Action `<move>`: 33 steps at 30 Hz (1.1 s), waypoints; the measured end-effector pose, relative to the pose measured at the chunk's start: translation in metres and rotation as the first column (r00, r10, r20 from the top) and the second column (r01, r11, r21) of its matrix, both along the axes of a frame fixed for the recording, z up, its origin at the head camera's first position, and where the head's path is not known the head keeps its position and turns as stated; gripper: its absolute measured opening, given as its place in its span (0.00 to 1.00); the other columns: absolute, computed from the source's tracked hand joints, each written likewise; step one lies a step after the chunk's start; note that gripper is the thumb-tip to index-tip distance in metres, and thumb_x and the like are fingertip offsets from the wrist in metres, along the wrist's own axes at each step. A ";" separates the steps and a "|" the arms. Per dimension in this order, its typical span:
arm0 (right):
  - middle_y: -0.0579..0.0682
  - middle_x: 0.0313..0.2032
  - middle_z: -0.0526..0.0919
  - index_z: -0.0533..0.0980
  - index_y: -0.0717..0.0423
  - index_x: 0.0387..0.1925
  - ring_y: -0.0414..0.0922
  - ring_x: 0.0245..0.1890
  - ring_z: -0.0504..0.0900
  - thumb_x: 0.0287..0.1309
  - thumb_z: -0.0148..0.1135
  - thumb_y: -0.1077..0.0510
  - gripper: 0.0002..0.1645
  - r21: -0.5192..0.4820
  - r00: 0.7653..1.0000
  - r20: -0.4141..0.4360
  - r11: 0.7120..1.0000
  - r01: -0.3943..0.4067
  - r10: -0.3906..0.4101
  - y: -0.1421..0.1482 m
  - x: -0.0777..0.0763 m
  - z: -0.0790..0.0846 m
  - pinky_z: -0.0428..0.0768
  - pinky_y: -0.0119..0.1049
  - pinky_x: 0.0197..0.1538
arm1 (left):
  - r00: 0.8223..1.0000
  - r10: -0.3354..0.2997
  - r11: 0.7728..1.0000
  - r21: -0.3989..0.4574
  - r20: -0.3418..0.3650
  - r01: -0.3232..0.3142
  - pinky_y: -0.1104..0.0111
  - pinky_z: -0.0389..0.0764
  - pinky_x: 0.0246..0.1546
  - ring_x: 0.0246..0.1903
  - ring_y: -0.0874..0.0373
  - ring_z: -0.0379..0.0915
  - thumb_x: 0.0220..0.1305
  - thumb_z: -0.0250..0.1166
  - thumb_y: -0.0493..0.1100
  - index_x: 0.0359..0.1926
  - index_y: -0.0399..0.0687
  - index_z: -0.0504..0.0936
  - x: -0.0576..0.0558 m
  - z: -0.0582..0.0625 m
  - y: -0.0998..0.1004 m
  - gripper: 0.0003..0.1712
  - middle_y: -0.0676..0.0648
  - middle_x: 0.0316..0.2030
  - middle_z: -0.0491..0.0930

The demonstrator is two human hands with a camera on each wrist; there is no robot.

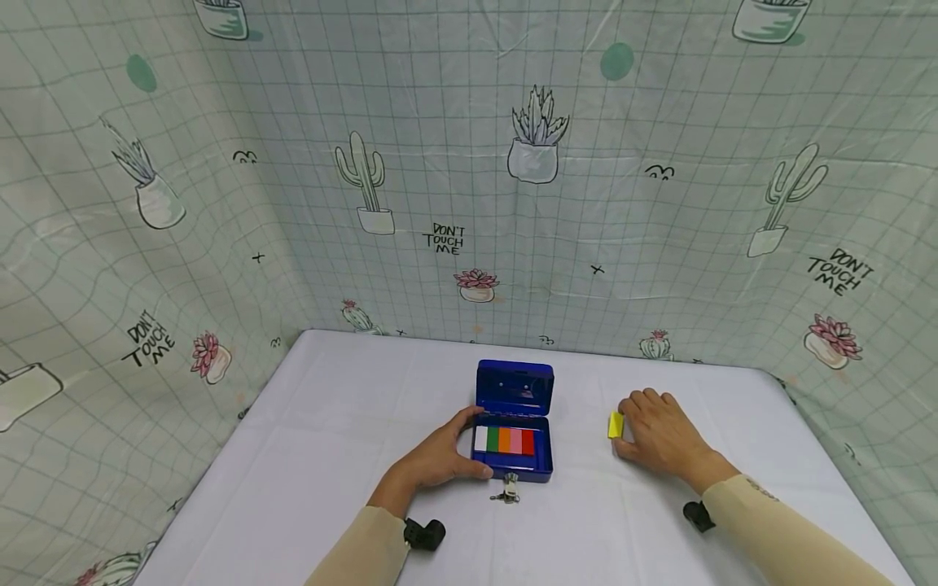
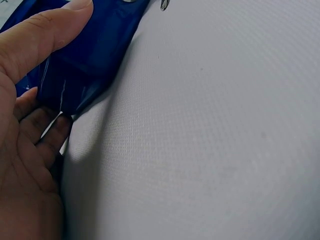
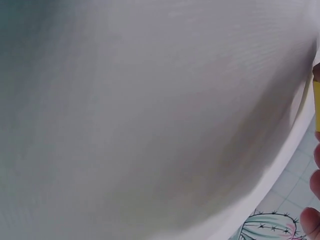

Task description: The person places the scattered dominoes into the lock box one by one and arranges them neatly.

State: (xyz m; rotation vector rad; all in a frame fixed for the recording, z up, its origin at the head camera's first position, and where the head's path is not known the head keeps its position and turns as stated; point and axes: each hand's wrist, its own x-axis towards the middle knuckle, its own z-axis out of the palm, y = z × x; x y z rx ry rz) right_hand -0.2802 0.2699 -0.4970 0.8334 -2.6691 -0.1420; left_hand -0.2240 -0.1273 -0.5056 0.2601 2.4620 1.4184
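A small blue metal cash box point(image 1: 541, 464) stands on the table with its lid point(image 1: 515, 387) raised. In its tray lies a row of white, green, orange, pink and red rectangular blocks point(image 1: 504, 440). My left hand point(image 1: 434, 456) grips the box from its left side, the thumb at the front edge and the fingers toward the hinge; the left wrist view shows the thumb over the blue wall point(image 2: 100, 55). Right of the box, my right hand point(image 1: 659, 431) pinches a yellow rectangular block point(image 1: 615, 425) between thumb and fingers. Only its edge shows in the right wrist view.
Small keys point(image 1: 506, 493) hang at the lock on the front of the box. A white cloth covers the table point(image 1: 352, 407). Behind and beside it hangs a gridded curtain point(image 1: 440, 163) printed with cacti.
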 end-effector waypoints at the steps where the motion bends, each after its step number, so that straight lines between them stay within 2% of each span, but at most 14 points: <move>1: 0.51 0.37 0.79 0.80 0.59 0.43 0.51 0.38 0.74 0.52 0.77 0.40 0.29 -0.002 1.000 -0.004 1.000 -0.002 0.002 0.000 0.000 0.000 0.70 0.45 0.41 | 1.000 0.000 1.000 -0.001 0.000 0.000 0.31 0.56 0.75 0.77 0.38 0.58 0.52 0.85 0.53 0.81 0.61 0.60 0.000 -0.001 0.000 0.61 0.42 0.81 0.59; 14: 0.51 0.37 0.79 0.80 0.59 0.44 0.50 0.38 0.73 0.52 0.76 0.41 0.29 -0.017 0.999 -0.018 0.999 -0.034 0.034 -0.009 0.000 0.006 0.68 0.43 0.41 | 1.000 -0.016 1.000 0.014 -0.011 0.016 0.32 0.55 0.76 0.78 0.39 0.57 0.53 0.84 0.53 0.81 0.61 0.60 -0.002 -0.004 -0.001 0.60 0.42 0.81 0.60; 33: 0.50 0.37 0.80 0.79 0.57 0.43 0.49 0.39 0.73 0.52 0.75 0.40 0.28 -0.012 0.995 -0.043 0.996 -0.091 0.091 -0.035 0.003 0.021 0.69 0.42 0.42 | 1.000 -0.011 1.000 0.007 0.001 0.011 0.32 0.56 0.76 0.78 0.38 0.58 0.53 0.84 0.53 0.81 0.60 0.60 -0.001 0.001 -0.001 0.59 0.42 0.81 0.60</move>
